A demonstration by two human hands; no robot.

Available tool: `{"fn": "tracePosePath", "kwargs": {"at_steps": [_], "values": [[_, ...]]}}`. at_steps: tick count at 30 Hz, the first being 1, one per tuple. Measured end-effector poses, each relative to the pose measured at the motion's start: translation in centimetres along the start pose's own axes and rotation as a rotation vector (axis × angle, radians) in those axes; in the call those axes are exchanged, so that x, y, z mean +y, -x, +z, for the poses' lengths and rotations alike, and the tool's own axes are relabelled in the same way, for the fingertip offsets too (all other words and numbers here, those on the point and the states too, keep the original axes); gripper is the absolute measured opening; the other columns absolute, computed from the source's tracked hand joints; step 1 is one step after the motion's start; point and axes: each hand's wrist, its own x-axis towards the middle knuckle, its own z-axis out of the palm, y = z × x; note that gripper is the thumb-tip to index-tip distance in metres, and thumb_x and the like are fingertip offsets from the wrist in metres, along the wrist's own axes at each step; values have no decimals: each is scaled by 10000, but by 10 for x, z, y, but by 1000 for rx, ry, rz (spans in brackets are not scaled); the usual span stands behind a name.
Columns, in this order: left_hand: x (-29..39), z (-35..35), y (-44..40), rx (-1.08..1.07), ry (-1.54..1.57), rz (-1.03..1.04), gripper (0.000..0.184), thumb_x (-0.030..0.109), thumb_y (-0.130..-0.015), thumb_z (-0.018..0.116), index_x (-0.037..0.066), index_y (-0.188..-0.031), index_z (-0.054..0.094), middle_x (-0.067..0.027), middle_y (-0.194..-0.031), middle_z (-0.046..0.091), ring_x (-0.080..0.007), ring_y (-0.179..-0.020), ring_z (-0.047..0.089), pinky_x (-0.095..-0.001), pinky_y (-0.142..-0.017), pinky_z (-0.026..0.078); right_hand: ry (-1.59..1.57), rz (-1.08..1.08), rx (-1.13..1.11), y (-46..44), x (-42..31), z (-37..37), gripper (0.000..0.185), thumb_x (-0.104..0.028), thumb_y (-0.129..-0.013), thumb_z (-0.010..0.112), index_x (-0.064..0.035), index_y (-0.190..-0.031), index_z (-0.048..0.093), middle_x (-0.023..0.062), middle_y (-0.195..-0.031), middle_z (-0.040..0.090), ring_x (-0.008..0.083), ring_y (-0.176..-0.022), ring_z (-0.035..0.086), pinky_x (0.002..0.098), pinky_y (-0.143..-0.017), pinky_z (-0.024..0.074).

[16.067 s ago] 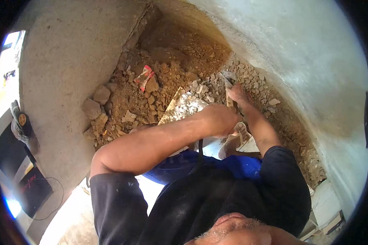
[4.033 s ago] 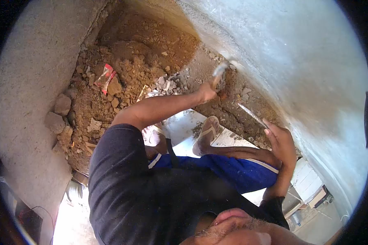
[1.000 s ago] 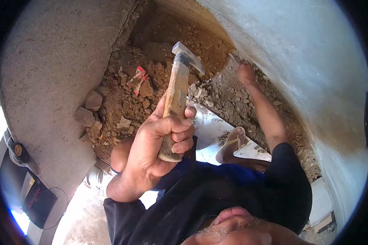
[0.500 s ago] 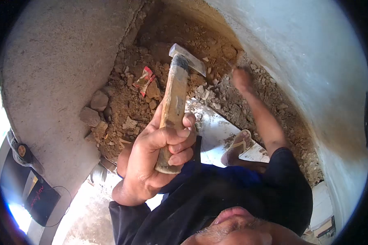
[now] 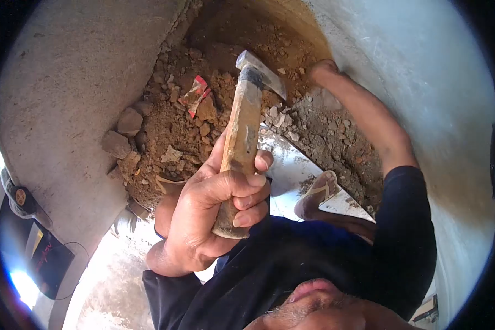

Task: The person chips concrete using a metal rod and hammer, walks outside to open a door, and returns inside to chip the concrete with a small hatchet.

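Rubble of brown earth (image 5: 173,122) lies loose, unremoved, beyond the left grip (image 5: 217,201), wrapped round a wooden-handled metal hammer (image 5: 242,121); I cannot tell what the right grip (image 5: 323,70) holds

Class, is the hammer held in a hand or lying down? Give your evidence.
Held: the left hand grips the hammer, closed around its wooden handle.

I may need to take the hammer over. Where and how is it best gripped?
Probably the upper handle of the hammer, just below the dark band, coming from the left of the picture. The left hand wraps the lower handle, leaving that straight stretch bare, and the longer end of the hammer's head points right, so the left side seems clearer.
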Motion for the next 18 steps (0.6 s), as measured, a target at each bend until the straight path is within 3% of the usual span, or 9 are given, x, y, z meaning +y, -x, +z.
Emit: {"fn": "tracePosePath", "kwargs": {"at_steps": [1,5,10,12,14,17,18], "values": [[1,-1,0,-14,-15,-14,785,-143,-791,494,215,-1457,286,-70,-1012,482,-77,-606,401,-195,-469,365,85,26,-29,3,-8,10,255,-134,-846,543,-59,-997,735,165,-1041,701,313,-969,684,416,-756,560],[3,2,4,24,-53,9,815,-140,-791,494,234,-1475,256,-63,-1015,481,-72,-600,396,-194,-468,364,-293,128,218,77,1,-25,242,-132,-858,524,-44,-955,728,179,-1000,700,336,-944,679,446,-747,554],[5,0,4,21,-33,14,830,-136,-791,493,246,-1483,242,-59,-1031,474,-72,-607,399,-195,-469,365,-315,73,325,94,-5,62,264,-158,-896,494,-13,-1000,688,171,-995,692,348,-930,672,480,-778,534],[7,-1,7,28,-28,5,824,-134,-792,494,244,-1481,247,-58,-1034,473,-72,-609,400,-195,-471,365,-346,216,273,126,-22,122,284,-174,-907,492,-19,-1065,670,158,-1014,694,336,-915,678,461,-779,536],[6,-3,7,35,-18,-3,819,-134,-793,493,243,-1479,252,-57,-1035,471,-71,-610,399,-195,-472,365,-239,288,-68,154,-22,135,217,-147,-836,586,-98,-977,742,89,-945,714,266,-953,679,417,-747,550],[6,-3,7,35,-35,-14,815,-137,-792,490,241,-1476,260,-57,-1032,471,-72,-610,399,-198,-470,367,-101,146,-277,186,-13,143,221,-129,-834,582,-91,-983,741,77,-928,717,257,-930,684,413,-735,548],[6,-3,6,29,-34,-11,814,-137,-792,490,241,-1475,262,-57,-1031,471,-72,-610,399,-200,-469,368,-119,177,-159,185,-6,133,219,-125,-832,579,-91,-975,742,79,-919,717,258,-924,686,415,-722,548]]}}
